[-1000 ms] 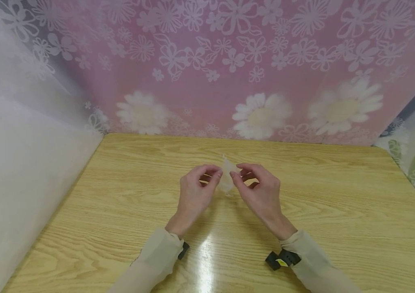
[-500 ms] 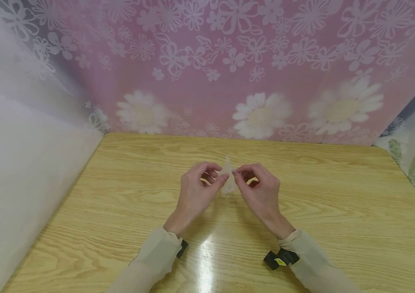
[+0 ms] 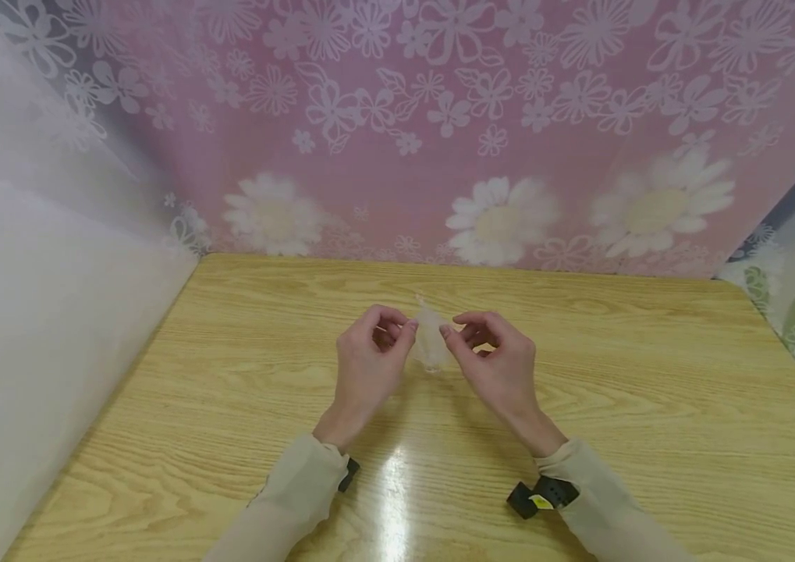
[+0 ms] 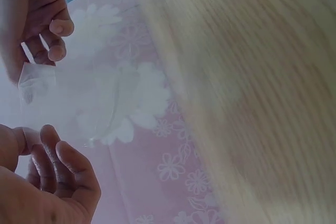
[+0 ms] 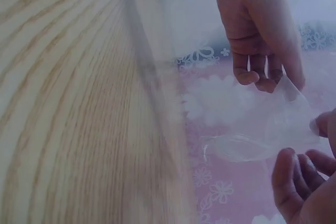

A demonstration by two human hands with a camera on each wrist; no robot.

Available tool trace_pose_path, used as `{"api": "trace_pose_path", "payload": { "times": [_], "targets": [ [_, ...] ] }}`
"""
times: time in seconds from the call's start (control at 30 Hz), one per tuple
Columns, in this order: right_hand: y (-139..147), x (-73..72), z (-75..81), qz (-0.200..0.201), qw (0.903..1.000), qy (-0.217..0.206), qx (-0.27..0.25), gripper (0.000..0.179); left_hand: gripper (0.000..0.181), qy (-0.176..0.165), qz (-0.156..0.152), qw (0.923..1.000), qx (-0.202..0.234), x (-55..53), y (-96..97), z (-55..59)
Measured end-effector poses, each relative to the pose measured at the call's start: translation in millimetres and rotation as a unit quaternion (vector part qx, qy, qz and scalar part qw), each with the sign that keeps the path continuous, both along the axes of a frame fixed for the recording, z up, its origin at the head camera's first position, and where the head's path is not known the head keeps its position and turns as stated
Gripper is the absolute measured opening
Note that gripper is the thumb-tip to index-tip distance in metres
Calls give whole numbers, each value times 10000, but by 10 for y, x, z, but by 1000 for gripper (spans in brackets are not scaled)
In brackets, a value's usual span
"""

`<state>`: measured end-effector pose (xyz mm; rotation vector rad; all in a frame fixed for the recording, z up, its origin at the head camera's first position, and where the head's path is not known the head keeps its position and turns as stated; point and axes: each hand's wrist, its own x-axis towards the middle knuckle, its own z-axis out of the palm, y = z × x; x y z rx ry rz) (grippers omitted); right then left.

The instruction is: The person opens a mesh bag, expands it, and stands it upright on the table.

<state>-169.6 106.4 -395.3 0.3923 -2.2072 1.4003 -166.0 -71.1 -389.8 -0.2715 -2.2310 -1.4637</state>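
A small see-through plastic bag (image 3: 429,339) is stretched upright between the two hands, above the table. My left hand (image 3: 371,347) pinches its left edge between thumb and fingertips. On the opposite edge, my right hand (image 3: 498,355) does the same. The left wrist view shows the clear film of the bag (image 4: 84,103) spread flat, with the other fingers of both hands loosely bent beside it. In the right wrist view the bag (image 5: 289,116) rises to a pointed corner near the left hand's fingers, and its lower part looks wrinkled.
The wood-grain table (image 3: 228,390) spreads out below the hands. A pink flowered curtain (image 3: 369,179) hangs at its far edge, and a pale white sheet (image 3: 53,312) borders the left side. Dark wrist straps (image 3: 555,492) sit at the cuffs.
My left hand has shifted slightly left and away from me, widening the gap to the right hand. The bag, narrow and pointed half a second ago, now shows broader between them.
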Motion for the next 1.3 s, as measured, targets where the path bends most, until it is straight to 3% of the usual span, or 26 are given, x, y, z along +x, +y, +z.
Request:
{"api": "trace_pose_path", "payload": {
  "times": [0.1, 0.17, 0.4, 0.53, 0.67, 0.73, 0.83, 1.0, 1.3],
  "targets": [
    [27, 28, 14, 155, 9981, -582, -95, 16, 9, -102, 98, 9997, 190, -6, 0, 1],
    [41, 41, 13, 230, 9968, -754, -88, 14, 9, -135, 8, 9996, 250, -4, 1, 0],
    [54, 23, -22, 86, 9981, -387, -466, 4, 9, -259, -322, 9991, -74, 23, -12, 6],
    [51, 6, -36, 83, 9980, -243, -579, 4, 15, -340, -372, 9957, -784, 38, -17, 20],
    [37, -1, -34, 145, 9990, -56, -415, 7, 26, 46, -304, 9846, -1723, 59, -14, 49],
    [24, 2, -29, 154, 9994, -10, -307, 9, 24, 245, -309, 9811, -1896, 62, -13, 58],
    [-6, 17, -12, 115, 9992, -166, -340, 15, 13, 225, -347, 9845, -1704, 52, -10, 54],
    [-41, 47, 1, -76, 9954, -909, -306, 26, 4, -213, -255, 9969, -718, 26, -1, 23],
    [-29, 121, 43, -162, 9880, -1538, 3, 31, 5, -285, -11, 9996, 47, 3, 15, -22]
  ]
}}
